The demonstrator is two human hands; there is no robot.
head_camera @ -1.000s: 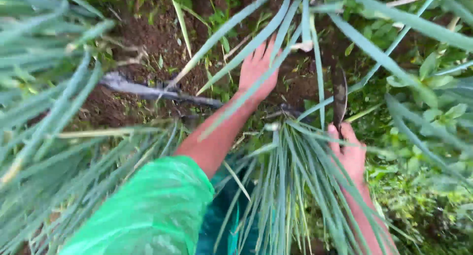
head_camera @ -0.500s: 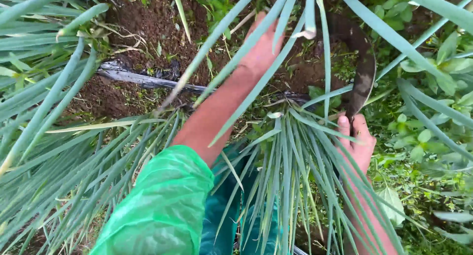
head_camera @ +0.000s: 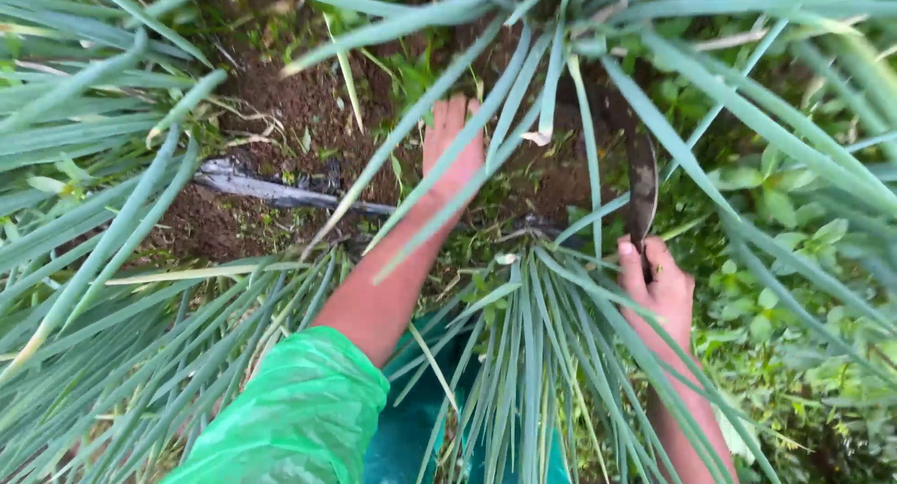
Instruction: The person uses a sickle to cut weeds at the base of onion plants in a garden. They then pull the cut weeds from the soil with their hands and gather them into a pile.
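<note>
The left hand [head_camera: 455, 152] reaches far out, fingers flat and released, palm down over the brown soil [head_camera: 290, 101] among long green leaves [head_camera: 537, 353]. The right hand [head_camera: 659, 288] is clenched around the handle of a sickle [head_camera: 642, 180], whose dark curved blade rises just beyond it, to the right of the left hand and well apart from it. A dark pipe [head_camera: 280, 192] lies across the soil to the left. A green sleeve [head_camera: 290, 419] covers the near left arm.
</note>
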